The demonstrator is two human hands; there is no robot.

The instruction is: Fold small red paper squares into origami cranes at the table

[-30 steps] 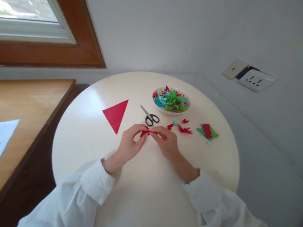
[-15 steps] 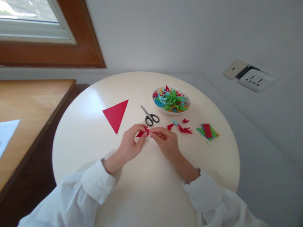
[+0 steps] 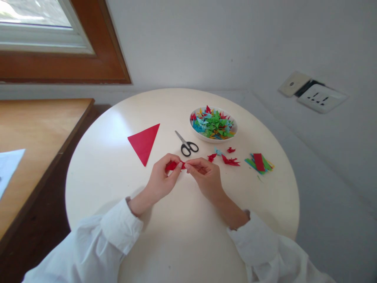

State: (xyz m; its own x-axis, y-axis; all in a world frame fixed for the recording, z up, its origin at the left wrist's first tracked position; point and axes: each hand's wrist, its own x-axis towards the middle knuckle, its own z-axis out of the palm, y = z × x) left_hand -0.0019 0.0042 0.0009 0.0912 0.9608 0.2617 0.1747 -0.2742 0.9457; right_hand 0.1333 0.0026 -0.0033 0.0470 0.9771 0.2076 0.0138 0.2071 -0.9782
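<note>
Between my hands, just over the table's middle, is a small piece of folded red paper (image 3: 171,166). My left hand (image 3: 162,175) pinches it between thumb and fingers from the left. From the other side my right hand (image 3: 206,177) grips its right end with thumb and forefinger. The fingers cover much of the paper, so its exact shape is hidden. Black-handled scissors (image 3: 188,147) lie just beyond the fingertips, blades pointing away to the left. Right of them rest several small folded paper cranes, among them a red one (image 3: 230,160) and a light blue one (image 3: 218,152).
A white bowl (image 3: 201,136) full of colourful paper cranes stands at the back of the round white table (image 3: 97,173). A red paper triangle (image 3: 145,144) lies at left, a stack of coloured paper pieces (image 3: 259,162) at right. A wooden desk (image 3: 44,129) stands to the left.
The red paper has turned slightly in my fingers, its left part now tucked closer against my left hand. Both hands stay in nearly the same place.
</note>
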